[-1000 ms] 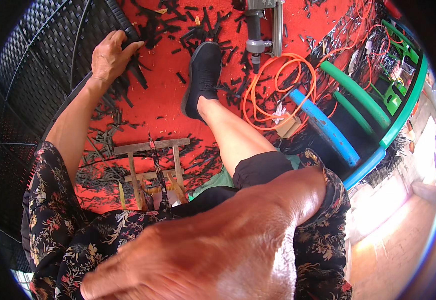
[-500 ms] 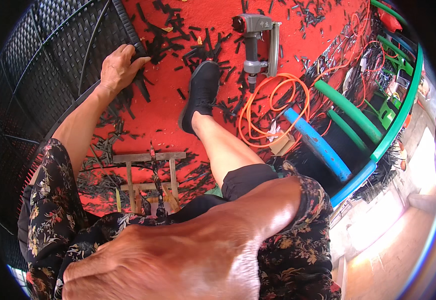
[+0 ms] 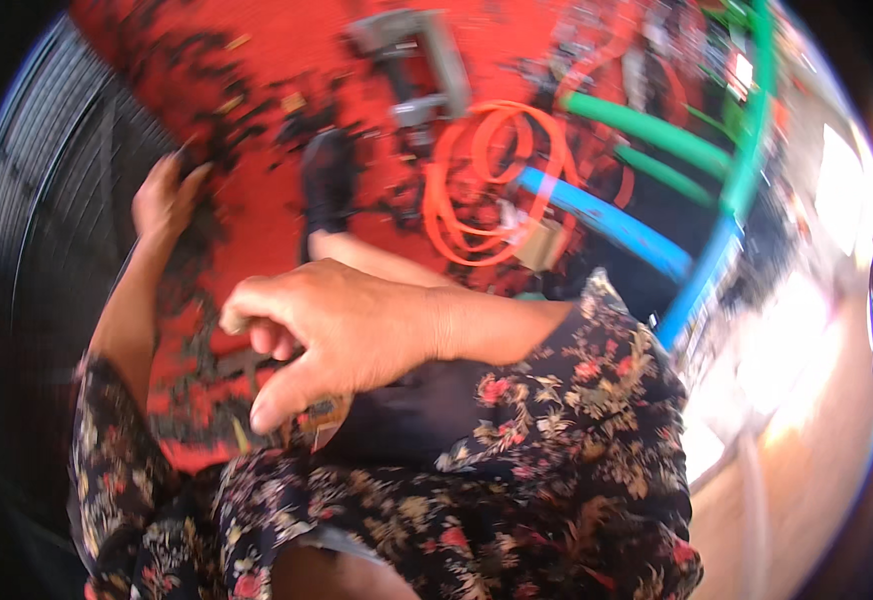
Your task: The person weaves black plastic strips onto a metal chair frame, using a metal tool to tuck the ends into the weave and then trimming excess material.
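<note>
At the left, my left hand (image 3: pixel 165 195) grips the edge of a black woven panel (image 3: pixel 67 230), its thumb lying along the near corner. The panel looks like wicker and is blurred. My right hand (image 3: pixel 332 325) hovers in front of my body, away from the panel. Its fingers curl and the thumb stands apart, with nothing visible between them. A grey nail gun (image 3: pixel 394 82) lies on the red floor covering (image 3: pixel 507 50) beyond my shoe (image 3: pixel 329 175), out of reach of both hands.
Right of my leg, an orange air hose (image 3: pixel 434 195) lies coiled by a cardboard piece (image 3: pixel 540 245). A frame with blue (image 3: pixel 607 225) and green (image 3: pixel 647 130) bars stands at the right. Short black strips (image 3: pixel 247 130) litter the floor. A wooden stand is partly hidden behind my right hand.
My right hand has swung up and forward from low by my body. My left hand stays on the panel edge. The whole view has shifted and blurred.
</note>
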A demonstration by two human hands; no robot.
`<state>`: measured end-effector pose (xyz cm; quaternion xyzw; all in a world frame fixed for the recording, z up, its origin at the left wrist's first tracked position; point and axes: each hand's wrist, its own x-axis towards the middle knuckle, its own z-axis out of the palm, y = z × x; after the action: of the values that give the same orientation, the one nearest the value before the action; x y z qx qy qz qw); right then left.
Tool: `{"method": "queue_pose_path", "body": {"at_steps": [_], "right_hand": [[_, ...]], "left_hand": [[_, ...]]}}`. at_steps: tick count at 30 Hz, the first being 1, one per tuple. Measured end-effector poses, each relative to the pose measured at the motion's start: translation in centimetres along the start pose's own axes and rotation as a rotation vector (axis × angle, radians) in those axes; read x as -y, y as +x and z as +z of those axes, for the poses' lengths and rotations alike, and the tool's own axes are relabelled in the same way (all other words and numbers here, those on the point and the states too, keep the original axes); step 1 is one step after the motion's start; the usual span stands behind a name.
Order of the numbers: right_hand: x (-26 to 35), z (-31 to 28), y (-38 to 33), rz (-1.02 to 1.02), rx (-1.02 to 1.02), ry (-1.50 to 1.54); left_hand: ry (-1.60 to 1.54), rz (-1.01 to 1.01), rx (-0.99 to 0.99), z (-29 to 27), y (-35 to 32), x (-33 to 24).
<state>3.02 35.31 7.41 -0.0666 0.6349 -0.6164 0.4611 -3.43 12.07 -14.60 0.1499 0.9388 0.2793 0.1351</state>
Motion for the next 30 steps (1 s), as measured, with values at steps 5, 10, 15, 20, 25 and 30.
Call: {"method": "queue_pose_path", "body": {"at_steps": [5, 10, 15, 20, 25, 30], "right_hand": [[-4.4, -1.9, -13.6, -0.068, -0.83, 0.597], [-6.5, 4.5, -23.4, 0.126, -1.198, 0.257], [-10.5, 3.2, -36.6, 0.213, -1.794, -0.492], [-11.4, 4.1, -48.8, 0.528, -1.994, -0.563], [-14.7, 3.6, -50.2, 0.713, -1.892, -0.585], [-17.8, -3.1, -49.0, 0.918, -1.492, -1.147]], "left_hand": [[0.195, 0.088, 0.007, 0.0, -0.3, 1.1], [0.231, 0.046, 0.107, 0.2, 0.1, 2.4], [0.243, 0.039, 0.073, 1.3, 0.4, 3.4], [0.193, -0.067, 0.143, 0.8, 1.0, 2.7], [0.192, -0.067, 0.133, 0.8, 0.4, 3.0], [0.347, 0.116, 0.05, 0.3, -1.6, 5.4]]}}
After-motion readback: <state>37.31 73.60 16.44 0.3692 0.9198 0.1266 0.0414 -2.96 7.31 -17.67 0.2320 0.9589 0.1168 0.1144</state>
